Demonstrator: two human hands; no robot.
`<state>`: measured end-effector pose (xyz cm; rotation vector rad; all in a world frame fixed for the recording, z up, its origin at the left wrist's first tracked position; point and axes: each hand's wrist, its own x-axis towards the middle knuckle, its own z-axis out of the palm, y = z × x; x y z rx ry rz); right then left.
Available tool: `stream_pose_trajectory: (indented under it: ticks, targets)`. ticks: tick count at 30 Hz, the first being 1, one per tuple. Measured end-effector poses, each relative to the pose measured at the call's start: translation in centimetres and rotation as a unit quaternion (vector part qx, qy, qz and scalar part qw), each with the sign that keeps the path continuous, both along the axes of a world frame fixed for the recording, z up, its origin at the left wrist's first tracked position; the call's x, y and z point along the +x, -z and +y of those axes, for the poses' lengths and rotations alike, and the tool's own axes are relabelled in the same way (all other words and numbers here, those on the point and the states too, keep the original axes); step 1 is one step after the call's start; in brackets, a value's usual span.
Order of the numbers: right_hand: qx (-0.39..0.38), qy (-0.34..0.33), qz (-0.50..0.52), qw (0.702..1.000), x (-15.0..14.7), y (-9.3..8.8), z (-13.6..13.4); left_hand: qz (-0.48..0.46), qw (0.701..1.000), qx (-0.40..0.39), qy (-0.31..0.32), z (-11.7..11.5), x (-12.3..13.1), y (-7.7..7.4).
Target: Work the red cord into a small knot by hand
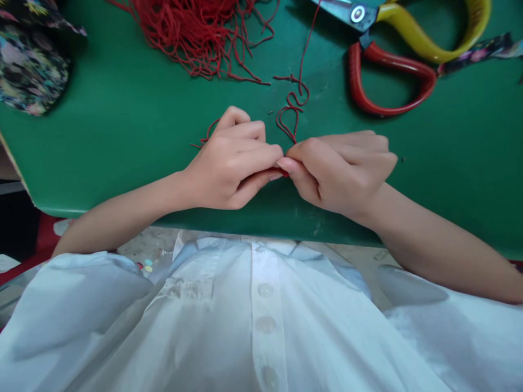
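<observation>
1. The left hand point(229, 163) rests on the desk point(122, 120) with its fingers curled in and pressed together, thumb and forefinger pinching a red cord point(291, 111) at the point where both hands meet.
2. The right hand point(339, 169) lies just beside it, knuckles up, fingers folded, its thumb and forefinger closed on the same red cord; the fingertips of the two hands touch.
3. A short bit of the cord shows red between the pinching fingertips; from there it rises in loose loops away from the person, then runs as a single strand toward the far edge of the desk.
4. Another short end of red cord pokes out from under the left hand on its outer side.
5. Farther off, at the far edge of the view, lies a tangled heap of red yarn point(196, 32), well apart from the hands.
6. To the far right lie large scissors point(392, 60), one handle red, the other yellow, flat on the desk.
7. A strip of patterned cloth point(482, 51) lies by the scissor handles.
8. At the far left sits a bundle of dark flowered fabric point(32, 60).
9. Nearest the camera is the person's white buttoned shirt point(265, 326).
</observation>
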<state>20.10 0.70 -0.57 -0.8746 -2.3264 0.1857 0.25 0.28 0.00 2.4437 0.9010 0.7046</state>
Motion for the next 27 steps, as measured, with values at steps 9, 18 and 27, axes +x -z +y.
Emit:
stream_pose_trajectory:
  ticks: [9,18,27]
  targets:
    - [-0.034,0.021,0.027,0.999,-0.15,-0.09,-0.27,-0.007,1.0,-0.012,-0.003,-0.02,-0.26,0.35]
    - [-0.138,0.024,0.008,0.99,-0.23,-0.15,-0.35,0.006,1.0,-0.01,-0.008,-0.3,-0.33,0.66]
    - [-0.118,0.022,0.016,0.993,-0.36,-0.11,-0.25,0.012,0.999,0.051,-0.009,-0.21,-0.47,0.76]
